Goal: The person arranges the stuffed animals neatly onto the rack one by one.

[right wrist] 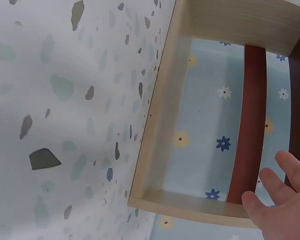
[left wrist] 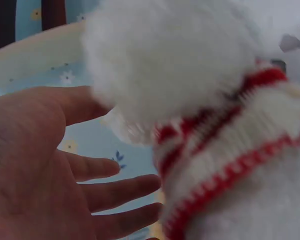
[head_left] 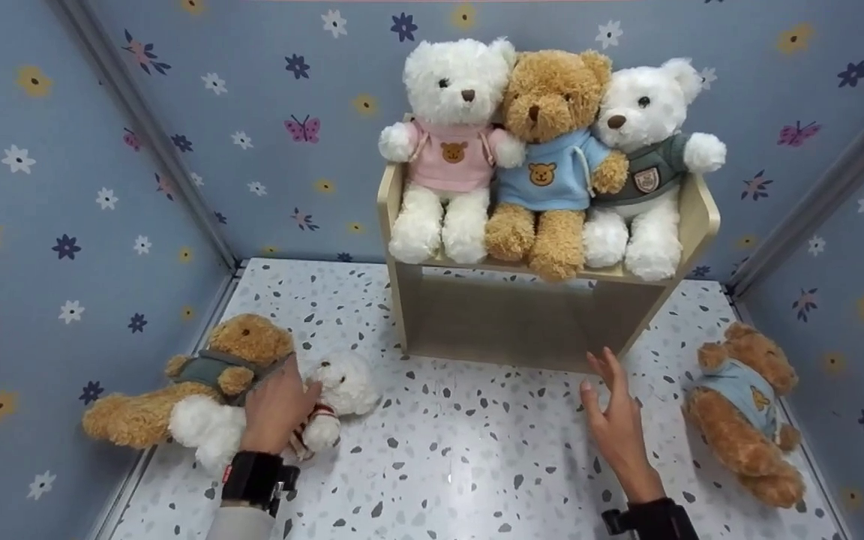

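Observation:
A white teddy bear [head_left: 349,384] in a red-striped knit sweater [left wrist: 215,167] lies on the floor at the left. My left hand [head_left: 276,403] is over its body, fingers nearly straight at the sweater's side in the left wrist view, the thumb tip hidden behind white fur. Just beyond, a brown bear [head_left: 250,343] in a grey-green top lies against the left wall. My right hand [head_left: 618,424] holds nothing; its fingers are spread in front of the wooden shelf [head_left: 402,307], near its lower right side.
Three bears sit side by side on the shelf top: a white bear in pink [head_left: 451,161], a brown one in blue [head_left: 548,176] and a white one in dark green [head_left: 646,172]. Another brown bear [head_left: 743,412] lies by the right wall. Flowered panels [head_left: 289,172] enclose the speckled floor [head_left: 447,465].

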Motion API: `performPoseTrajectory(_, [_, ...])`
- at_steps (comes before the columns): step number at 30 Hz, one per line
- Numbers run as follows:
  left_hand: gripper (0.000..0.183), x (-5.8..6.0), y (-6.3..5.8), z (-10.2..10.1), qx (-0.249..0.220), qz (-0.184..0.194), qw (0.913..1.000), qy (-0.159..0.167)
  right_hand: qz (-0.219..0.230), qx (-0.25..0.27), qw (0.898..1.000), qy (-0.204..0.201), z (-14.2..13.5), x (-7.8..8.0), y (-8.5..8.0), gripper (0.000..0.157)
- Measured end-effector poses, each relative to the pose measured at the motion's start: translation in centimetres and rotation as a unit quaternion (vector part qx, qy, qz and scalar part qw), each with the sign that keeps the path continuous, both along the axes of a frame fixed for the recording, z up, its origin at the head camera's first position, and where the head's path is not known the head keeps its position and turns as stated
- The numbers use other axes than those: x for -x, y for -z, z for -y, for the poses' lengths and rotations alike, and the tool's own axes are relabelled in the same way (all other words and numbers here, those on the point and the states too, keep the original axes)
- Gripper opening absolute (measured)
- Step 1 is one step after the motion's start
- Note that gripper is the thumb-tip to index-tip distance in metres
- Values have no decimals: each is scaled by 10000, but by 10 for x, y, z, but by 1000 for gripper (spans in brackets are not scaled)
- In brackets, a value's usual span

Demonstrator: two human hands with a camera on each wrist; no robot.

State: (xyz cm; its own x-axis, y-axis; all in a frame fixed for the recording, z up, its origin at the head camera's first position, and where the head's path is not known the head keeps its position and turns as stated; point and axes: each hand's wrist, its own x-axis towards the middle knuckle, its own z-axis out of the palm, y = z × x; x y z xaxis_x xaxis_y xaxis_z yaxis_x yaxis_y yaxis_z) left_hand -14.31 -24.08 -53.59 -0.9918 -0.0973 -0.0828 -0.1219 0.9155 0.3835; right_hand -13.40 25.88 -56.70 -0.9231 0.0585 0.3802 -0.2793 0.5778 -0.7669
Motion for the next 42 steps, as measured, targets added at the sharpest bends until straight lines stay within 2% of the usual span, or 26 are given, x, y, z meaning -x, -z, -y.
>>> performPoseTrajectory(6, [86,0,10,26,-483,712,9963,-66,41,-27,9999,-94,6,4,5,56])
performPoseTrajectory(10, [64,1,15,37,-655,849,9942,-95,84,-12,9999,-117,8,5,7,54])
performPoseTrajectory(12, [59,0,17,39,-654,873,9940,-108,58,-2,9999,-125,8,5,9,54])
performPoseTrajectory(15, [76,-2,20,38,-610,885,9941,-137,-5,-39,9999,-120,8,5,11,54])
performPoseTrajectory(19, [107,-6,21,35,-612,1023,9927,-172,-92,-88,9998,-148,8,4,13,55])
performPoseTrajectory(22, [115,-7,22,33,-608,1227,9905,-98,-111,-44,9997,-201,8,3,14,56])
performPoseTrajectory(25, [117,-7,25,34,-460,1314,9903,47,-40,32,9997,-234,8,3,14,56])
performPoseTrajectory(30, [117,-6,37,35,-264,1053,9940,96,102,59,9997,-220,8,1,14,55])
performPoseTrajectory(35, [119,-11,46,27,-605,669,9956,-256,69,-4,9998,-197,8,1,13,54])
performPoseTrajectory(39, [115,-15,43,4,-1104,170,9922,-547,-103,-177,9995,-226,10,2,13,49])
performPoseTrajectory(42, [111,-18,40,-21,-1365,-266,9887,-557,-140,-364,9989,-270,14,2,13,44])
